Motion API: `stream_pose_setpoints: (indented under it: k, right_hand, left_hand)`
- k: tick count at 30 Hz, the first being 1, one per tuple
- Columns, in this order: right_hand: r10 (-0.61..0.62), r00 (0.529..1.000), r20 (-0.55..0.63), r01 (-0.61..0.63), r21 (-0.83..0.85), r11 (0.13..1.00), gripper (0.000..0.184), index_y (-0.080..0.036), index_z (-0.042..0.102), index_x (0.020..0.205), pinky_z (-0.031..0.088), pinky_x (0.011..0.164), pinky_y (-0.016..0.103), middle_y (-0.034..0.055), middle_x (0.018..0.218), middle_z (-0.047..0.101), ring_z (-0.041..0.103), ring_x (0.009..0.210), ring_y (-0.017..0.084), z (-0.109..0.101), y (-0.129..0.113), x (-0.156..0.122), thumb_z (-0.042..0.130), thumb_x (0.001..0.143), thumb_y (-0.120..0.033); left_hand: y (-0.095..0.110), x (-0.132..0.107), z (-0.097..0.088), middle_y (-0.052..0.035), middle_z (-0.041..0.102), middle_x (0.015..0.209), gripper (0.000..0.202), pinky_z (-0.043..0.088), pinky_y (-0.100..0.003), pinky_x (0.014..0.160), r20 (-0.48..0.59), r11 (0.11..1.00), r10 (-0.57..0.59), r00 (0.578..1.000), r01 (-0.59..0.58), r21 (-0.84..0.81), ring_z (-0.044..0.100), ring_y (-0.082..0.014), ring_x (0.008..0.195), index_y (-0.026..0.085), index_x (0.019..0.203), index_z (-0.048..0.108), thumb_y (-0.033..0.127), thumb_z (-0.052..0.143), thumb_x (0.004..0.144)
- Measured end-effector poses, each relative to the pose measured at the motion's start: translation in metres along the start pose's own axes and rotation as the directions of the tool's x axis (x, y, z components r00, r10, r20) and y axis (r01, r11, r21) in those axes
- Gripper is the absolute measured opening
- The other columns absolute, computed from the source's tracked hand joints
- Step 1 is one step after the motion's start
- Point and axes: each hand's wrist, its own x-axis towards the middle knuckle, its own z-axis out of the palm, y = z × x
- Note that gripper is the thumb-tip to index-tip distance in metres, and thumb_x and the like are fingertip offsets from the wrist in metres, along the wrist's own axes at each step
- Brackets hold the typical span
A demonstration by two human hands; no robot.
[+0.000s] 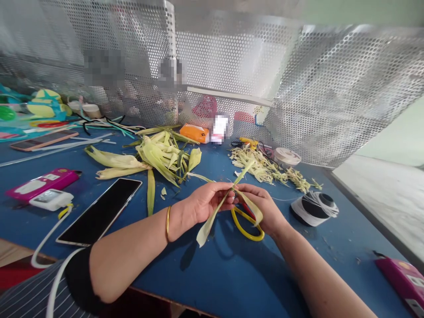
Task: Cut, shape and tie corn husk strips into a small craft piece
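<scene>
Just above the blue table, my left hand (206,201) and my right hand (263,203) meet, fingertips pinching the same corn husk strips (208,227). The pale green strips cross between the fingers, and their loose ends point up and down toward me. Partly hidden beneath my right hand lies a pair of scissors (247,234) with yellow and red handles. Beyond my left hand is a heap of corn husks (159,152). Past my right hand, shredded husk bits (255,165) are scattered. A spool of white thread (314,208) stands to the right.
On the left lie a tablet-like black phone (102,210), a magenta box (43,183), a white device with a cable (51,199) and another phone (44,139). An orange packet (194,133) and tape roll (286,157) sit near the perforated metal screen (228,53). Another magenta box (400,278) is right.
</scene>
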Motion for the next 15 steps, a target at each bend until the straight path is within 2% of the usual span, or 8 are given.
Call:
stream_pose_setpoints:
  k: [3,6,11,13,15]
  right_hand:
    - [-0.058,0.998,0.007,0.058,-0.145,0.988,0.038,-0.017,0.073,0.079,0.039,0.054,0.025,0.0005,0.066,0.064,0.051,0.057,0.012,0.0016,0.0000,-0.0008,0.082,0.060,-0.049]
    - [-0.169,0.986,-0.016,0.157,-0.294,0.943,0.038,-0.017,0.070,0.072,0.035,0.052,0.025,-0.0010,0.061,0.058,0.045,0.056,0.011,0.0019,0.0036,-0.0005,0.079,0.065,-0.053]
    - [-0.276,0.961,0.015,0.249,-0.482,0.840,0.037,-0.018,0.066,0.065,0.035,0.052,0.026,-0.0011,0.057,0.053,0.044,0.055,0.012,-0.0017,0.0076,0.0002,0.068,0.077,-0.053]
    - [-0.353,0.935,0.028,0.307,-0.561,0.769,0.034,-0.018,0.069,0.070,0.039,0.055,0.027,0.0015,0.065,0.060,0.049,0.060,0.014,-0.0036,0.0069,0.0009,0.068,0.077,-0.051]
    - [-0.419,0.908,0.017,0.343,-0.604,0.719,0.031,-0.018,0.072,0.085,0.044,0.060,0.028,0.0040,0.079,0.067,0.053,0.065,0.016,-0.0054,0.0054,0.0016,0.072,0.074,-0.047]
  left_hand:
    - [0.0025,-0.0010,0.0001,-0.0010,0.062,0.059,0.019,0.053,-0.020,0.054,-0.004,0.999,-0.011,1.000,0.011,-0.033,0.058,-0.0081,0.049,0.010,0.072,0.065,0.017,0.060,0.089]
    - [0.0016,-0.0016,-0.0003,-0.0008,0.063,0.060,0.020,0.052,-0.021,0.052,0.013,1.000,-0.003,1.000,0.004,-0.027,0.058,-0.0087,0.049,0.011,0.073,0.065,0.023,0.062,0.089]
    - [-0.0018,0.0011,-0.0019,-0.0010,0.064,0.061,0.012,0.048,-0.017,0.051,0.027,0.997,0.043,0.999,-0.045,0.066,0.059,-0.0073,0.051,0.011,0.074,0.067,0.014,0.064,0.085]
    - [-0.0021,0.0024,-0.0031,-0.0018,0.067,0.065,0.007,0.050,-0.017,0.054,0.014,0.995,0.052,0.999,-0.053,0.083,0.061,-0.0073,0.054,0.011,0.076,0.069,0.012,0.067,0.082]
    - [-0.0015,0.0031,-0.0044,-0.0033,0.070,0.070,0.004,0.051,-0.017,0.056,-0.006,0.995,0.064,0.998,-0.063,0.075,0.062,-0.0077,0.057,0.010,0.079,0.071,0.012,0.069,0.081]
